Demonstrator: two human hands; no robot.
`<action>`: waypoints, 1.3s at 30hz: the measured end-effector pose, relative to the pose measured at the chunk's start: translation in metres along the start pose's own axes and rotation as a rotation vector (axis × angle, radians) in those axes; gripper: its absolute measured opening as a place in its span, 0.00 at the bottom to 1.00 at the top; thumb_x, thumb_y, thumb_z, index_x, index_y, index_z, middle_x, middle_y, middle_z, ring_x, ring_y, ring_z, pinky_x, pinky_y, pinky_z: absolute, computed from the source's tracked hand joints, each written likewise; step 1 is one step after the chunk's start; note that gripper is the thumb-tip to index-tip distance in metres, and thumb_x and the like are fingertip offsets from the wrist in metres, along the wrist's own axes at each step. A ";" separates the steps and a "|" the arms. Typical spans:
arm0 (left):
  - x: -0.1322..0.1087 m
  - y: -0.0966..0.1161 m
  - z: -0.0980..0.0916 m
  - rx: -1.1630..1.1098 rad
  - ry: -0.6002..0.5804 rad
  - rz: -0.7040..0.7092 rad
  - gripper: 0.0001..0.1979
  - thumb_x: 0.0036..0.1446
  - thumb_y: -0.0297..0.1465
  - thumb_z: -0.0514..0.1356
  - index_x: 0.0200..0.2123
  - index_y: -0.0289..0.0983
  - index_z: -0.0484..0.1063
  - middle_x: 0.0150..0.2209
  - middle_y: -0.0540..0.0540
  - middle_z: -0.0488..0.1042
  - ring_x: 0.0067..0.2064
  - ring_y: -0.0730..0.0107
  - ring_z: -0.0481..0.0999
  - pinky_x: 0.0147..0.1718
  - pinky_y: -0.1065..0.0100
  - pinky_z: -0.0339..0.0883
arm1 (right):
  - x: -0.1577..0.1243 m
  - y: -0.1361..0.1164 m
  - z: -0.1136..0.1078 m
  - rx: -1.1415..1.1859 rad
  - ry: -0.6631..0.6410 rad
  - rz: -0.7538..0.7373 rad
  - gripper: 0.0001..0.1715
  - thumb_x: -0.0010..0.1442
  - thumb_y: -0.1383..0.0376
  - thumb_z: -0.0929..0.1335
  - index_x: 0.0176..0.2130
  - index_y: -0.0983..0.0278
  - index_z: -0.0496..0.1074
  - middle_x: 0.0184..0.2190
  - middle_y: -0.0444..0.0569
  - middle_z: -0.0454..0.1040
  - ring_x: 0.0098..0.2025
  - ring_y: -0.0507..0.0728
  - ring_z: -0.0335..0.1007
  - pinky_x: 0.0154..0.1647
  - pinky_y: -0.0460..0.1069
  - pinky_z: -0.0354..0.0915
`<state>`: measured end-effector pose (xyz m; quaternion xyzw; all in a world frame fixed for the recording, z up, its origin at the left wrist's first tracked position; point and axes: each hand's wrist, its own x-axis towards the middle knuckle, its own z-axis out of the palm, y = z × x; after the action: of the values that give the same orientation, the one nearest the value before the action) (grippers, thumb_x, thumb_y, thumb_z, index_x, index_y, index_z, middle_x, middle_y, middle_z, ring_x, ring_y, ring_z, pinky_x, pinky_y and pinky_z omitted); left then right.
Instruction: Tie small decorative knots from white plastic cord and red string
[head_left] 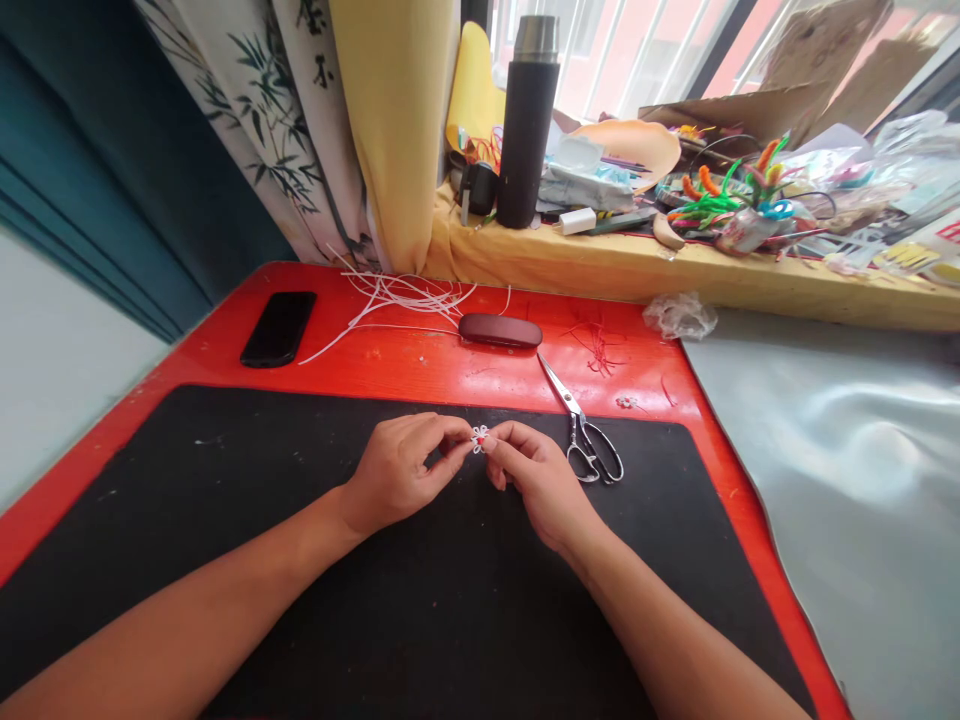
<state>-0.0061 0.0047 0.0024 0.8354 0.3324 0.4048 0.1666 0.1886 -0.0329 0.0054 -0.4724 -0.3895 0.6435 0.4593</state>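
Between my two hands is a small white looped cord flower (480, 437) with a red centre, held above the black mat (420, 620). My left hand (405, 465) pinches its left edge between thumb and fingertips. From the other side, the thumb and forefinger of my right hand (532, 475) are closed on its right edge. Just beyond my right hand lie metal scissors (581, 425), their handles on the mat and their blades pointing away to the upper left. A similar small flower piece (625, 403) rests on the red table to the right of the scissors.
Along the back of the red table (352, 370) lie a black phone (277, 329), loose white cords (405, 295), a maroon case (500, 330), red thread scraps (598, 343) and crumpled clear plastic (680, 316). A black thermos (529, 130) stands on the cluttered windowsill.
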 end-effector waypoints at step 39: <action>0.007 0.001 -0.001 -0.725 -0.139 -0.702 0.11 0.62 0.39 0.67 0.37 0.36 0.78 0.32 0.47 0.82 0.26 0.72 0.75 0.24 0.72 0.67 | 0.001 -0.001 -0.001 -0.111 0.027 -0.062 0.16 0.62 0.53 0.75 0.32 0.63 0.75 0.23 0.40 0.68 0.26 0.51 0.59 0.31 0.49 0.55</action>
<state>-0.0035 0.0092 0.0081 0.5868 0.4194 0.3571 0.5935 0.1893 -0.0320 0.0057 -0.4935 -0.4328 0.6001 0.4572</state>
